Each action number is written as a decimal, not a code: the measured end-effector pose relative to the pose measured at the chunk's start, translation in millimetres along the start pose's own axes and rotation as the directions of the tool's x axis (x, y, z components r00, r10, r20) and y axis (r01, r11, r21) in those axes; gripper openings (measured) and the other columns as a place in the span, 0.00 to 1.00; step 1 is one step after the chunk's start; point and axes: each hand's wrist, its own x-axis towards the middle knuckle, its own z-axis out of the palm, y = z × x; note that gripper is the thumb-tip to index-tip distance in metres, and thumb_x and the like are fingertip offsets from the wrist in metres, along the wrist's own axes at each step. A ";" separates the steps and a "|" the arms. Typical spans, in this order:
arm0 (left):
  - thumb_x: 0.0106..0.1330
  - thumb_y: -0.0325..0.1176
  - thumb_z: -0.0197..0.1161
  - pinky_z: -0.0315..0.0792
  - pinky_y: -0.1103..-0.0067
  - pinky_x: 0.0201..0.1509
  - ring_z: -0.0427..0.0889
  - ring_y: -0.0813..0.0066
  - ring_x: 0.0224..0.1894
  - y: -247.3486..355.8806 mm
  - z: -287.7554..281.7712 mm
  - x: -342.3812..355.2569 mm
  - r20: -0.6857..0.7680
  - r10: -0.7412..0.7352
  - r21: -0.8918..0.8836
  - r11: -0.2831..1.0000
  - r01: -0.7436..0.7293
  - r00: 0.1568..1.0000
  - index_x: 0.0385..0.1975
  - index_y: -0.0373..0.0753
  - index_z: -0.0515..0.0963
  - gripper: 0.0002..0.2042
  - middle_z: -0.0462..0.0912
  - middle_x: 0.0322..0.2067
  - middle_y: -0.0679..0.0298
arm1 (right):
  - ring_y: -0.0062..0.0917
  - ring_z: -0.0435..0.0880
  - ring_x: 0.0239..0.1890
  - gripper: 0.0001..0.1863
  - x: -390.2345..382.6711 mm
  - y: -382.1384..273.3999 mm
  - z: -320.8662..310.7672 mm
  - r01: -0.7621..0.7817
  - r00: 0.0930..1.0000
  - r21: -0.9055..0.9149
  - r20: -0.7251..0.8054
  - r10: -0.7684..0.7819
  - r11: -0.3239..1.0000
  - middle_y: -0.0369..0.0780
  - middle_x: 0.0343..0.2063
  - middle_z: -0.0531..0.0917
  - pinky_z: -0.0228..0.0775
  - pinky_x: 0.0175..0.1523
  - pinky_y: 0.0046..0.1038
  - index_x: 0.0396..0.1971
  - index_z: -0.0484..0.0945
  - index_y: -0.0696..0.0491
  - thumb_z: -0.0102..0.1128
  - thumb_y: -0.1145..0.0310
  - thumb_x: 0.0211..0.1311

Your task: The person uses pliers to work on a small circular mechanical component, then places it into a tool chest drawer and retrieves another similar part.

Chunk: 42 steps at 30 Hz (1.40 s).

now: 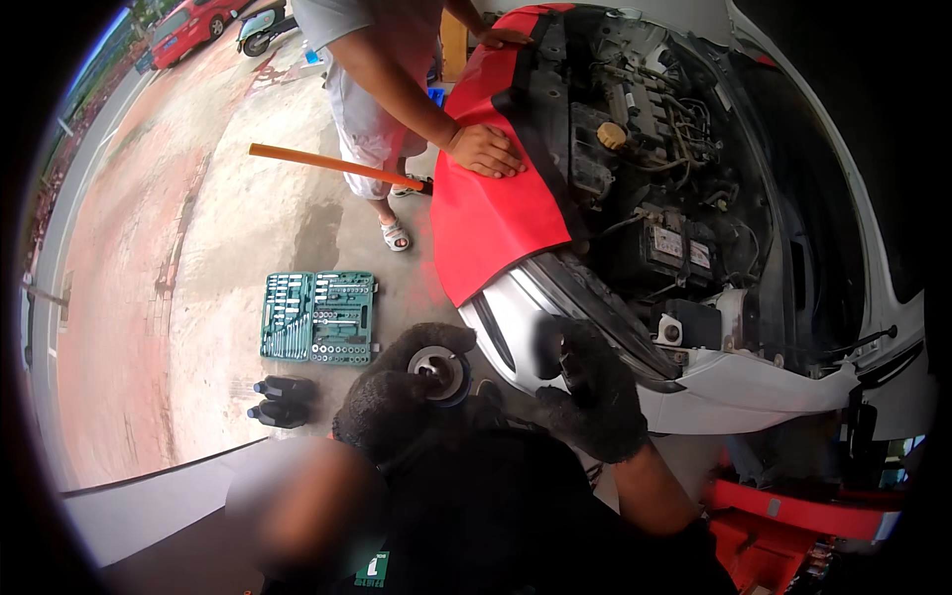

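Evidently, at this holding step your left hand point(387, 395) curls its fingers around a round metal-rimmed part point(451, 375), your right hand point(598, 402) is half-curled, its hold unclear, and any next move calls for steadiness.

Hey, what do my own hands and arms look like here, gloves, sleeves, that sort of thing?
Your left hand and right hand wear blackish-grey gloves with a rough, fabric-like texture. The right forearm is bare past the glove; black clothing shows below.

Round part point(452, 371): shiny metal; fender cover point(506, 215): smooth (fairly matt).
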 end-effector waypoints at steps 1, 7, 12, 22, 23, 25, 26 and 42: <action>0.53 0.42 0.70 0.81 0.73 0.40 0.84 0.66 0.37 -0.3 0.7 -0.1 0.130 0.015 -0.157 0.988 0.005 0.991 0.62 0.31 0.69 0.37 0.80 0.39 0.58 | 0.35 0.83 0.47 0.39 3.0 -6.2 1.4 0.020 0.989 -0.054 -0.147 -0.027 0.998 0.45 0.47 0.80 0.76 0.54 0.36 0.62 0.72 0.54 0.71 0.81 0.44; 0.47 0.31 0.63 0.78 0.70 0.57 0.79 0.63 0.56 17.1 10.7 -9.8 0.094 0.128 0.393 0.906 -0.155 0.987 0.63 0.33 0.71 0.35 0.75 0.55 0.56 | 0.45 0.78 0.52 0.35 -0.8 -27.2 -11.5 0.090 0.963 -0.655 -0.135 -0.233 0.750 0.47 0.49 0.79 0.74 0.56 0.46 0.59 0.75 0.55 0.76 0.63 0.48; 0.49 0.31 0.62 0.73 0.67 0.64 0.76 0.60 0.60 20.2 18.6 -21.5 0.155 0.280 0.573 0.756 -0.317 0.947 0.65 0.33 0.69 0.36 0.72 0.62 0.53 | 0.44 0.78 0.52 0.33 3.5 -33.6 -16.6 0.130 0.937 -0.781 -0.104 -0.333 0.611 0.47 0.48 0.78 0.74 0.56 0.45 0.58 0.76 0.56 0.75 0.59 0.54; 0.62 0.21 0.58 0.74 0.68 0.64 0.79 0.65 0.60 27.5 9.9 -21.4 0.347 0.285 0.620 0.645 -0.447 0.893 0.67 0.31 0.64 0.30 0.75 0.57 0.53 | 0.40 0.79 0.46 0.37 11.5 -33.9 -15.7 0.209 0.906 -0.800 -0.058 -0.419 0.563 0.46 0.46 0.77 0.75 0.49 0.42 0.56 0.77 0.56 0.77 0.47 0.52; 0.62 0.20 0.58 0.74 0.68 0.64 0.79 0.65 0.61 28.2 8.7 -21.5 0.353 0.280 0.622 0.642 -0.448 0.893 0.66 0.31 0.65 0.29 0.75 0.57 0.52 | 0.40 0.79 0.46 0.37 12.9 -34.3 -16.9 0.226 0.901 -0.800 -0.044 -0.431 0.555 0.47 0.45 0.77 0.75 0.48 0.42 0.56 0.77 0.56 0.78 0.48 0.52; 0.61 0.20 0.59 0.74 0.69 0.63 0.79 0.65 0.60 28.7 9.7 -22.2 0.329 0.275 0.614 0.664 -0.426 0.903 0.65 0.31 0.66 0.28 0.75 0.57 0.52 | 0.40 0.79 0.44 0.37 8.9 -22.5 -19.6 0.237 0.912 -0.778 -0.029 -0.409 0.582 0.47 0.45 0.77 0.75 0.48 0.42 0.55 0.76 0.56 0.78 0.47 0.51; 0.61 0.21 0.60 0.74 0.69 0.63 0.80 0.65 0.59 29.5 12.1 -23.0 0.298 0.275 0.603 0.688 -0.404 0.914 0.64 0.31 0.67 0.28 0.76 0.56 0.52 | 0.40 0.79 0.44 0.38 9.2 -18.7 -19.2 0.238 0.913 -0.774 -0.029 -0.408 0.587 0.47 0.44 0.77 0.74 0.48 0.41 0.55 0.76 0.56 0.78 0.47 0.51; 0.57 0.25 0.69 0.73 0.69 0.60 0.79 0.65 0.54 12.2 21.4 -21.2 0.293 0.363 0.589 0.660 -0.466 0.885 0.58 0.32 0.72 0.27 0.76 0.52 0.55 | 0.26 0.84 0.34 0.39 0.3 1.7 0.9 0.169 0.910 -0.571 -0.223 -0.350 0.803 0.49 0.56 0.72 0.82 0.38 0.25 0.63 0.71 0.57 0.69 0.83 0.45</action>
